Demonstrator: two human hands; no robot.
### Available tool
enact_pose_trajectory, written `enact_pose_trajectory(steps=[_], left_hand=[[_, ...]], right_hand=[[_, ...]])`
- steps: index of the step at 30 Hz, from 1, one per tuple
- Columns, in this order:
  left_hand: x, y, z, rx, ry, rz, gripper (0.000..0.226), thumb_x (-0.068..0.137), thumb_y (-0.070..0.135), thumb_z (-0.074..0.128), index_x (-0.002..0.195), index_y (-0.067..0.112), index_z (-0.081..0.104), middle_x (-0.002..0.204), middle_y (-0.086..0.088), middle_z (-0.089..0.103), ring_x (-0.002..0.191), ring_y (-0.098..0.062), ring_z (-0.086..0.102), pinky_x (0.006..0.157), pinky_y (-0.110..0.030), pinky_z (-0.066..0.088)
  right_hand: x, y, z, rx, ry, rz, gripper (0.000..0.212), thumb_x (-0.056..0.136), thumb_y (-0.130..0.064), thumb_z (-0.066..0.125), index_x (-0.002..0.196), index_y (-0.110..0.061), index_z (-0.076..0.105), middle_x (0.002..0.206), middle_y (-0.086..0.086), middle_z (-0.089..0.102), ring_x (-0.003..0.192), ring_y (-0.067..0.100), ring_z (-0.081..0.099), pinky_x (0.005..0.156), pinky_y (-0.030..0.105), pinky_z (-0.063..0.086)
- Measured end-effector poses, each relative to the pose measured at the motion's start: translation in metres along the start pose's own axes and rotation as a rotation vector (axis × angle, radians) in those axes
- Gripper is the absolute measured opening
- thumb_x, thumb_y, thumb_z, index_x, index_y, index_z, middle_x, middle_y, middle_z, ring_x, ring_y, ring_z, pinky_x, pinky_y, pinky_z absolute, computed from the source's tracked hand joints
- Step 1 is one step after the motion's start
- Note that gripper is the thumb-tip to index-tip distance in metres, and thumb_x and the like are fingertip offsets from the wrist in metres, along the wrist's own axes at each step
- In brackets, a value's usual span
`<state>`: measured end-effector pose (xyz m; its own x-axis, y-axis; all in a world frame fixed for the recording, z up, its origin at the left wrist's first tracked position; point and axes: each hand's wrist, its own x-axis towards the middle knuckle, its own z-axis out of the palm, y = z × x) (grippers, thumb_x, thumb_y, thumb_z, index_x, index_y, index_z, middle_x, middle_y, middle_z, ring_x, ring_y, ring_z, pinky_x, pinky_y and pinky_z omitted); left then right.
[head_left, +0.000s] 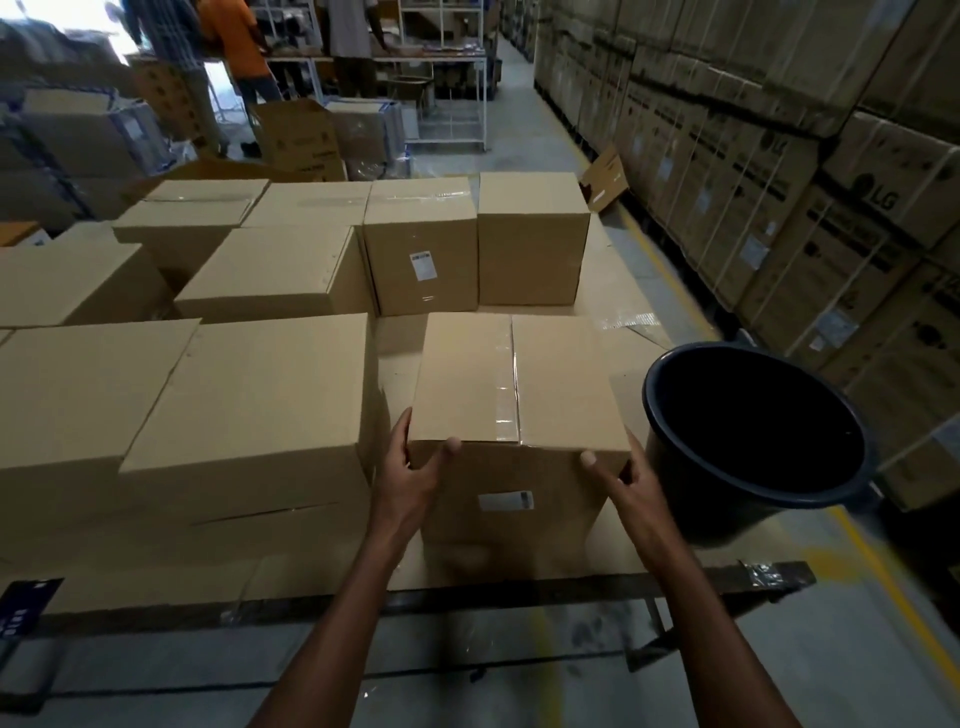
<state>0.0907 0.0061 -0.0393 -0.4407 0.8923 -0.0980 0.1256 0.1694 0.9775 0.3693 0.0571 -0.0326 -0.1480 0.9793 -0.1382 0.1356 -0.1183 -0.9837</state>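
- Left hand (410, 470) and right hand (628, 486) grip the small taped brown cardboard box (519, 384) at its near top corners, thumbs on the front and fingers (401, 423) curled round the sides.
- The box sits at the tabletop (618, 551) near edge, right of centre.
- Black round plastic bucket (727, 514) is just beside it, at the near right corner.
- Larger brown cartons (244, 410) stand to the left and behind.

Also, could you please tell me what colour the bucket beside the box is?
The bucket is dark navy, almost black inside; the head view shows it best.

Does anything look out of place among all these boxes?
Yes: a dark bucket sits at the right edge of the table, beside the box that the left hand and right hand grip, odd among cardboard. Farther back, a loose cardboard sheet leans askew against the stacked cartons.
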Motion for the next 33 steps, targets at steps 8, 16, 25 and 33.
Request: enact_pose_trajectory(steps=[8,16,25,33], left_hand=[[-0.018,-0.084,0.017,-0.012,-0.017,-0.064,0.086,0.071,0.053,0.086,0.145,0.025,0.051,0.129,0.010,0.070,0.124,-0.016,0.064,0.106,-0.042,0.052],[-0.022,-0.028,0.015,-0.012,0.098,-0.009,0.045,0.083,0.040,0.083,0.122,0.023,0.071,0.107,0.009,0.078,0.100,-0.010,0.073,0.079,-0.023,0.060],[0.008,0.029,0.010,0.302,0.168,-0.040,0.058,0.085,0.069,0.061,0.120,0.023,0.071,0.116,-0.006,0.068,0.106,-0.024,0.065,0.092,-0.036,0.053],[0.027,0.029,0.008,0.280,0.041,-0.145,0.094,0.071,0.083,0.057,0.139,0.019,0.059,0.134,-0.005,0.064,0.119,-0.027,0.063,0.097,-0.043,0.054]], right_hand=[[0.005,0.084,-0.002,-0.089,-0.055,0.128,0.075,0.077,-0.055,0.084,0.142,-0.042,0.050,0.132,-0.010,0.069,0.120,0.016,0.066,0.097,0.048,0.059],[0.003,0.038,0.006,-0.139,0.150,0.030,0.037,0.093,-0.050,0.071,0.127,-0.041,0.063,0.113,-0.013,0.072,0.102,0.010,0.069,0.076,0.036,0.061],[0.040,-0.033,0.005,-0.304,0.185,-0.010,0.064,0.089,-0.073,0.051,0.126,-0.023,0.068,0.119,0.002,0.070,0.109,0.023,0.066,0.095,0.043,0.054],[0.068,-0.054,0.000,-0.494,0.142,0.057,0.057,0.097,-0.058,0.057,0.130,-0.012,0.065,0.125,0.010,0.070,0.113,0.032,0.065,0.096,0.043,0.053]])
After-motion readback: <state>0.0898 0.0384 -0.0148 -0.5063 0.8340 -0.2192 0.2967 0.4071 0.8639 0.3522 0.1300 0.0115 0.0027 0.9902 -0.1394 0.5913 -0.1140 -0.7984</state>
